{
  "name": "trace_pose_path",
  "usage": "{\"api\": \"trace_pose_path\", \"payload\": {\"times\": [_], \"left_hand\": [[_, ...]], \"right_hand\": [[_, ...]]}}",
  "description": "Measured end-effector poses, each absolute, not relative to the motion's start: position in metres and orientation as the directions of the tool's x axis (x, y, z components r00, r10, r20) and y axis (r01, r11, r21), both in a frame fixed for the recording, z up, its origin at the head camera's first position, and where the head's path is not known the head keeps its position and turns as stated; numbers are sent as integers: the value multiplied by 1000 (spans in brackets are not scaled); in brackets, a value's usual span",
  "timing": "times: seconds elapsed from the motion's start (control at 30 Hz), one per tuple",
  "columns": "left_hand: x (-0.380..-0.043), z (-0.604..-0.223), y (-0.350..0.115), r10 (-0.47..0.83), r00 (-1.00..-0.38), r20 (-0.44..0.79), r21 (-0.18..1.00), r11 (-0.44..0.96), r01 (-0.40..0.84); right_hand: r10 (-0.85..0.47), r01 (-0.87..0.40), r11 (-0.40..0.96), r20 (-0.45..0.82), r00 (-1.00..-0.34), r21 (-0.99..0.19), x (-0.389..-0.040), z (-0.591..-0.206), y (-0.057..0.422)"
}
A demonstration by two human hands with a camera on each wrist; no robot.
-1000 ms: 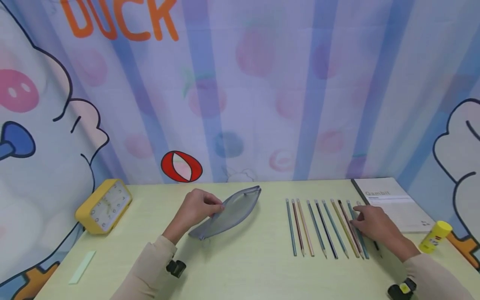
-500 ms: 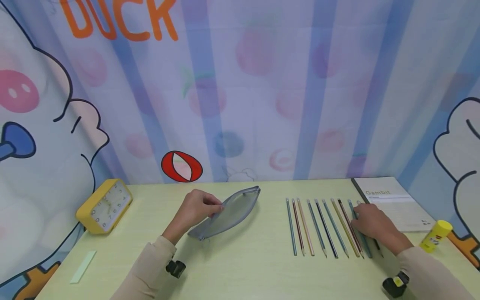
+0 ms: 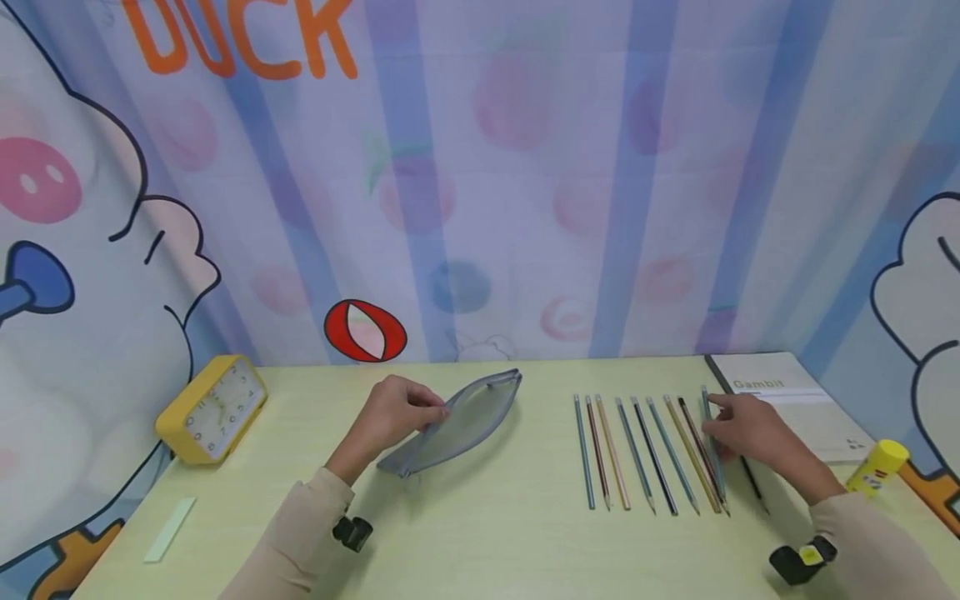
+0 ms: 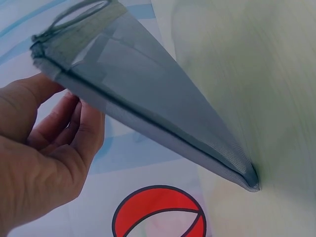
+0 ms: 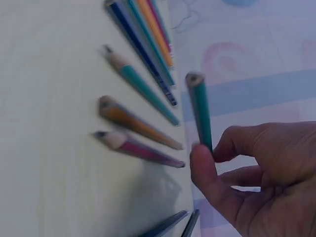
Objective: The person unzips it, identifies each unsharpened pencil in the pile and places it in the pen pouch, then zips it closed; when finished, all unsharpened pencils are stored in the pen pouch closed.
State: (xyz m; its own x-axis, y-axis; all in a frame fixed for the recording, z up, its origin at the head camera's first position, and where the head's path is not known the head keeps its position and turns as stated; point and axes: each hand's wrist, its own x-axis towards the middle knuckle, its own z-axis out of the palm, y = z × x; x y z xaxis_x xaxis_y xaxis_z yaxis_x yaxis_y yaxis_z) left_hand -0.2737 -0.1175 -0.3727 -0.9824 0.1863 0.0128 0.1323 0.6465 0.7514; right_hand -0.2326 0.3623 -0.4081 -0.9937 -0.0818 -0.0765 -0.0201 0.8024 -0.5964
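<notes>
My left hand (image 3: 393, 414) pinches the rim of a grey mesh zip pouch (image 3: 468, 427) between thumb and fingers. The pouch is tilted, its mouth gaping, and in the left wrist view one corner reaches down by the tabletop. On the right, my right hand (image 3: 753, 429) pinches a teal pencil (image 5: 201, 111) with thumb and forefinger. In the right wrist view that pencil stands up off the table, its end toward the camera. Several other pencils lie in a row to the left of this hand, among them a dark blue pencil (image 3: 654, 456). A black pencil (image 3: 754, 486) lies partly under the hand.
A notebook (image 3: 802, 417) lies at the back right, with a yellow glue stick (image 3: 877, 468) standing in front of it. At the far left are a yellow alarm clock (image 3: 174, 429) and a pale green strip (image 3: 170, 530). A printed curtain (image 3: 510, 208) hangs behind the table.
My right hand has taken hold of the teal pencil and raised it from its spot beside the black one. The left hand and pouch stay as they were.
</notes>
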Motion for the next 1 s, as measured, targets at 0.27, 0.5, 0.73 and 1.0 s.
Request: {"api": "trace_pose_path", "payload": {"times": [0.27, 0.5, 0.73, 1.0], "left_hand": [[-275, -370, -118, 200, -980, 13, 754, 642, 141], [-276, -371, -115, 208, -978, -5, 767, 629, 130], [-276, -371, -114, 198, -980, -7, 760, 638, 123], [-275, -372, -109, 204, -979, -9, 769, 627, 124]], "right_hand": [[-234, -6, 490, -125, -964, -872, -232, -386, 350], [-395, 111, 257, -209, -895, -960, -224, -375, 296], [-548, 203, 43, -193, -814, -978, -213, -364, 229], [-594, 253, -45, -178, -785, -966, -220, -359, 181]]}}
